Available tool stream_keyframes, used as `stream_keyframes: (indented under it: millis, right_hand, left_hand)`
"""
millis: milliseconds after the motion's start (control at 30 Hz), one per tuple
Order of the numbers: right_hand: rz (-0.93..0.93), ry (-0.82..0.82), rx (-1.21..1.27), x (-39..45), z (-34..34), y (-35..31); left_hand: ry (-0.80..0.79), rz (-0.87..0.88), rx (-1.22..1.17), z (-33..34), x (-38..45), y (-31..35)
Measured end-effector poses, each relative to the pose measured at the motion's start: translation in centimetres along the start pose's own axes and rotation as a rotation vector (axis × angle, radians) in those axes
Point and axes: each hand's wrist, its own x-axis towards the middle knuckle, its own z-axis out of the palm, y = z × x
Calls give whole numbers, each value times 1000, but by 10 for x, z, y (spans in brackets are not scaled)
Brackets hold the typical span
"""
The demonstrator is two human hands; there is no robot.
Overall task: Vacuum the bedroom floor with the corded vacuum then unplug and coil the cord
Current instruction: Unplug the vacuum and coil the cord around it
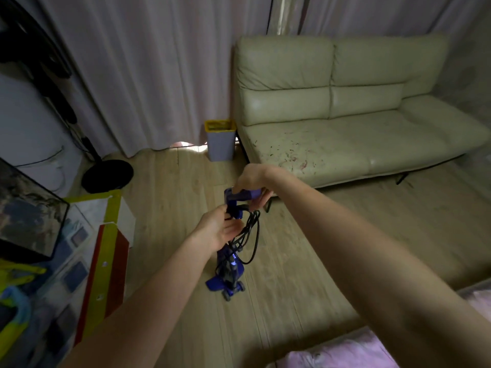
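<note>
A small purple upright vacuum (229, 274) stands on the wooden floor in the middle of the head view. My right hand (252, 179) grips its purple handle (243, 194) from above. Just below the handle, my left hand (219, 229) pinches the black cord (251, 232). The cord hangs in several loose loops beside the vacuum's stem, down to about its body. The plug is not visible to me.
A cream leather sofa (358, 123) stands at the right. A grey bin (220, 144) with a yellow rim sits by the curtains (148, 75). A black fan base (107, 175) and stacked boxes (101, 261) are at the left. Pink bedding (345, 351) lies at the lower right.
</note>
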Motion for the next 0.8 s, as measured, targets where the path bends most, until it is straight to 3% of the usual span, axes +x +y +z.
stream_keyframes:
  millis: [167,233,367,567,667,800]
  right_hand:
    - [111,-196,-195,-14,17,12]
    - [97,-190,-203,-16,29,22]
    - [-3,28,-254,-24,28,33]
    - [41,50,-144,-28,38,55]
    - [33,84,-111,-34,42,68]
    - [24,86,-75,-46,47,90]
  left_hand:
    - [-55,-172,-205,13,-6,5]
    - [-99,-229,-190,15,5,3]
    - [-184,-219,81,27,13,1]
    - [-270,-178,471,22,3,-14]
    - [-293,-196,365,24,3,-24]
    - [-194,-225,123,33,4,-43]
